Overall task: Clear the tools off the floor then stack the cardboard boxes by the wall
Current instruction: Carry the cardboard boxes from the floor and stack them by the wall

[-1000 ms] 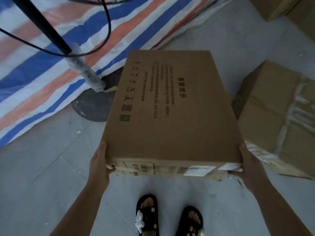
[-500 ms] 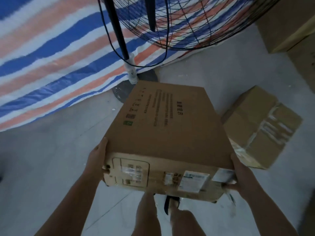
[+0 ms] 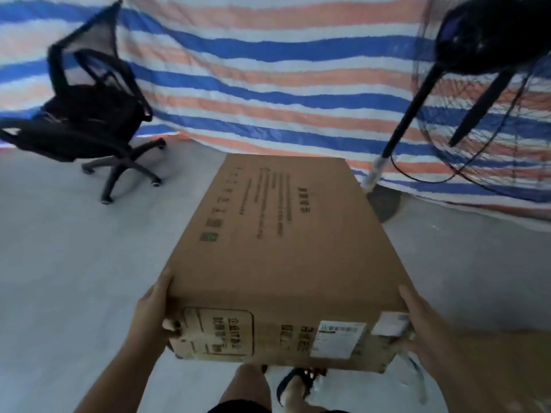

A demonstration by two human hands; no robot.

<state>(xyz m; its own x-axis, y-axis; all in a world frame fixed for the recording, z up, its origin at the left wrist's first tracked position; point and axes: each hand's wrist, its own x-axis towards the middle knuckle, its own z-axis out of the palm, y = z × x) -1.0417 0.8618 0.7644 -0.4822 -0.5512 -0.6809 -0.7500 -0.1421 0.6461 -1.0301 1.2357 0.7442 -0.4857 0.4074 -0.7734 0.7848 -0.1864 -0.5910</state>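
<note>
A long flat cardboard box [image 3: 286, 248] with printed text on top and white labels on its near end is held up in front of me, above the floor. My left hand [image 3: 152, 314] grips its near left corner, thumb on the end face. My right hand [image 3: 420, 326] grips the near right corner beside a white label. The box's underside and my fingers beneath it are hidden. No tools are in view.
A black office chair [image 3: 89, 114] stands at the left by a blue, orange and white striped tarp [image 3: 268, 70]. A black pedestal fan [image 3: 489, 40] with its round base [image 3: 384, 204] stands at the right. Grey floor [image 3: 74, 263] lies between. My sandalled foot [image 3: 298, 386] shows below the box.
The view has risen and turned left with the box in both hands. The taped box on the right has left the view; the chair has come in at the left.
</note>
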